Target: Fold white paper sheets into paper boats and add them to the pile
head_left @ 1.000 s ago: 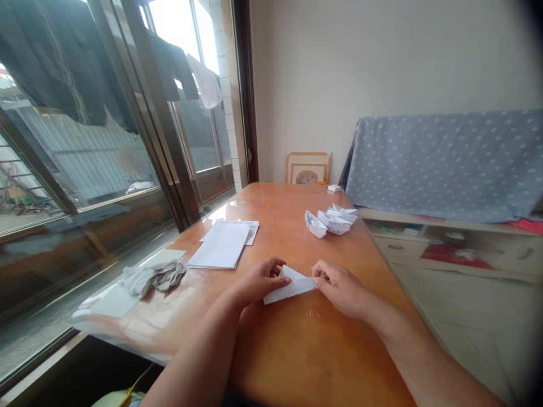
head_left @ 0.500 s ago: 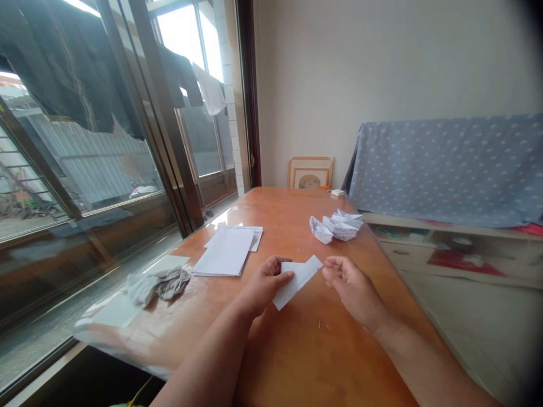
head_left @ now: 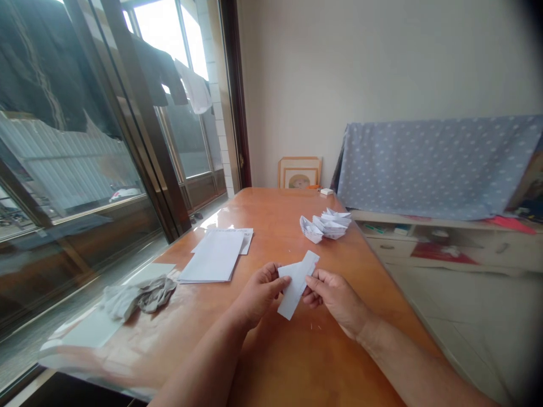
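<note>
A partly folded sheet of white paper [head_left: 296, 291] is held above the table between my two hands, with a long flap lying slantwise across it. My left hand [head_left: 265, 288] pinches its left side, thumb on top. On the right edge, the thumb and fingers of my right hand [head_left: 328, 291] are closed on the paper. Several folded white paper boats [head_left: 328, 225] sit bunched together farther back on the right. To the left lies a stack of white paper sheets [head_left: 214, 257].
The wooden table [head_left: 271, 215] has a crumpled grey cloth [head_left: 156, 294] at its left side. A small white box [head_left: 326, 192] stands at the far end. Picture frames [head_left: 300, 172] lean on the wall. A low cabinet [head_left: 394, 249] under a dotted blue cloth [head_left: 424, 169] is at right.
My right hand has moved in and now grips the paper's right edge. The folded paper has turned more upright. The view has shifted slightly to the right.
</note>
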Demonstrator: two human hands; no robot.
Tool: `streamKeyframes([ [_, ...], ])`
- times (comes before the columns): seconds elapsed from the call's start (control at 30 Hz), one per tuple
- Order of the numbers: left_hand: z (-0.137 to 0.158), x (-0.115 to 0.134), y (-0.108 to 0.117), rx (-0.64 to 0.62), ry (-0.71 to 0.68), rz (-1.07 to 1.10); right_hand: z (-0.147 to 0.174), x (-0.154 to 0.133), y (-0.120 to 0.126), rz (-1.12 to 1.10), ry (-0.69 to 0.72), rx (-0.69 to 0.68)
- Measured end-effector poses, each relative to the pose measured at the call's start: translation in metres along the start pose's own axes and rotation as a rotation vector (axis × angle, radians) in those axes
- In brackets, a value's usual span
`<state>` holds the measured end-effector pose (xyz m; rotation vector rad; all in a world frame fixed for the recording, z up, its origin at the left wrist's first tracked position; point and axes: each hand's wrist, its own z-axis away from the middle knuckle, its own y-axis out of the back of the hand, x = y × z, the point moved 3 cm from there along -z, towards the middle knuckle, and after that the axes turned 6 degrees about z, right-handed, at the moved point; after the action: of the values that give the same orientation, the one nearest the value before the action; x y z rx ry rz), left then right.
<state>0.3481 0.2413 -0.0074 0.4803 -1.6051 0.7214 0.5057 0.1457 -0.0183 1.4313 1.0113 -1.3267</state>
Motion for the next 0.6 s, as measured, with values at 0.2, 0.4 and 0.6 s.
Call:
streamKeyframes([
  [0.2, 0.0001, 0.0011, 0.005, 0.06, 0.008, 0.07, 0.0016, -0.0064, 0.0059, -0.021, 0.061, 0.139],
  [0.4, -0.0015, -0.0007, 0.0042, 0.036, -0.001, 0.124, 0.0025, -0.0059, 0.0037, -0.029, 0.059, 0.099],
  [0.6, -0.0012, 0.0013, 0.0023, 0.054, -0.002, 0.071, 0.0018, -0.005, 0.0043, -0.031, 0.08, 0.131],
])
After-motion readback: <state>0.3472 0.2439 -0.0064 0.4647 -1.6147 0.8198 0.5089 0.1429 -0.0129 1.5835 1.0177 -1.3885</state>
